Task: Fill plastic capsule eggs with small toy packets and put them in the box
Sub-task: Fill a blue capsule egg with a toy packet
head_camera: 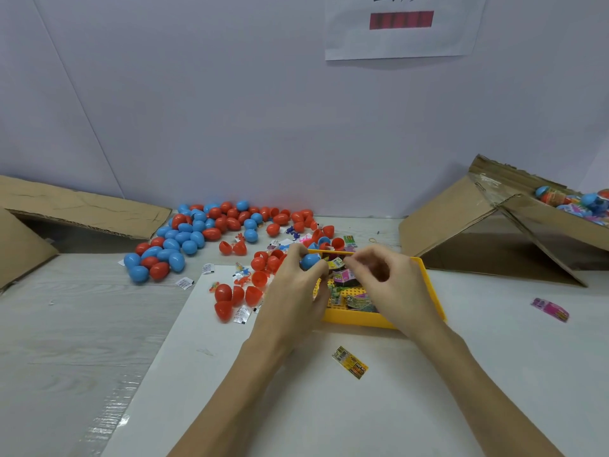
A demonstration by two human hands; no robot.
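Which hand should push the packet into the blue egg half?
Right, probably. The right hand already pinches a packet right at the blue egg half, which the left hand grips over the yellow tray.

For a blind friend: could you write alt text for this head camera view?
The left hand grips a blue capsule egg while the right hand pinches a toy packet at it, above a yellow tray. Red and blue eggs litter the table.

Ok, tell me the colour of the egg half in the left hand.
Blue egg half, held by the left hand; head view.
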